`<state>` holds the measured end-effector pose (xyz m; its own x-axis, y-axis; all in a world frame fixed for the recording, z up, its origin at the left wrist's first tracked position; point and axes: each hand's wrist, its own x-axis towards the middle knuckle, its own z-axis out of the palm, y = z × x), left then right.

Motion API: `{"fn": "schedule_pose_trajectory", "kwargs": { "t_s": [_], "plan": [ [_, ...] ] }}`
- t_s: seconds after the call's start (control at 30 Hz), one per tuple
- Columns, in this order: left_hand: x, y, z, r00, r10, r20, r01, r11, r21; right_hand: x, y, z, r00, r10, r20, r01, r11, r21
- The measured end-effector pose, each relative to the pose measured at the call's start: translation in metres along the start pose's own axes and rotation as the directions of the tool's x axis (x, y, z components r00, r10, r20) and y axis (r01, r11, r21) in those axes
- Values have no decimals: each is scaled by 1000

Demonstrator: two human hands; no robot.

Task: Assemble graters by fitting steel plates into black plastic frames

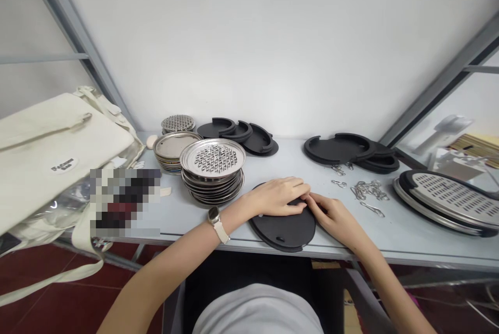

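Observation:
A black round plastic base (286,230) lies near the table's front edge, with a small dark knob or hole close to its front rim. My left hand (278,196) reaches across its upper part, fingers bent over the far right side and thumb on the surface, holding it. At that same right rim, my right hand (331,217) has its thumb and fingers pinched together, meeting my left fingertips. Whatever lies between the fingertips is hidden. Several wire clips (370,190) are scattered to the right of my right hand.
Stacked metal grater discs (213,158) stand left of my hands, beside a stack of plain metal discs (177,145). More black bases (257,140) lie along the wall, others (339,148) at back right. Large slotted grater plates (452,193) lie right; a cream bag (58,152) left.

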<state>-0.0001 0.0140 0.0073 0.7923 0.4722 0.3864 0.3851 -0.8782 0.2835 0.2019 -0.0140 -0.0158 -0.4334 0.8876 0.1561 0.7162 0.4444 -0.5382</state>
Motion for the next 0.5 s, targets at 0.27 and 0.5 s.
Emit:
{"fn": "schedule_pose_trajectory", "kwargs": {
  "t_s": [0.27,0.5],
  "plan": [
    [0,0,0,1000,-3,1,3,1000,5,-1,-1,-1,1000,11,0,-11,1000,13],
    [0,0,0,1000,18,-11,-18,1000,-4,0,0,-1,1000,12,4,-12,1000,18]
  ]
}}
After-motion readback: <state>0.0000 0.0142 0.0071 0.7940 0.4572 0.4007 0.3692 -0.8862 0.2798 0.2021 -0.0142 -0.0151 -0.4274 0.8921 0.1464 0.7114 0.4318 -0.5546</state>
